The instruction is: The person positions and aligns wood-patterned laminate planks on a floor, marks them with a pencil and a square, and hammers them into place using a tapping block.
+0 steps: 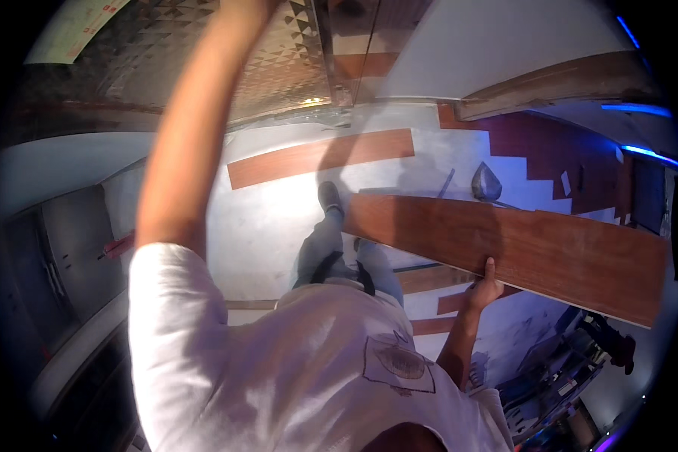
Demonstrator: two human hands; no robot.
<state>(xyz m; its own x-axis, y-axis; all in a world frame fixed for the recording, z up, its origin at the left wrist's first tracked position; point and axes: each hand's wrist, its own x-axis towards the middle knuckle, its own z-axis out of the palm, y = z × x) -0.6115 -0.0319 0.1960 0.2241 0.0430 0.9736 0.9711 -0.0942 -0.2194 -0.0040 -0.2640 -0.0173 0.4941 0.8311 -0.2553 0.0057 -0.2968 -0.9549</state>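
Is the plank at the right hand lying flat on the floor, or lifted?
Lifted, at least partly: the right hand grips the near edge of the plank, thumb on top. Whether its left end touches the floor, I cannot tell.

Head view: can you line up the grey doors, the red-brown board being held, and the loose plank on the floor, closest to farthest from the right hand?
From the right hand:
1. Held board: touching the hand.
2. Loose plank: on the floor, to the hand's left and farther forward.
3. Grey doors: way over on the left side.
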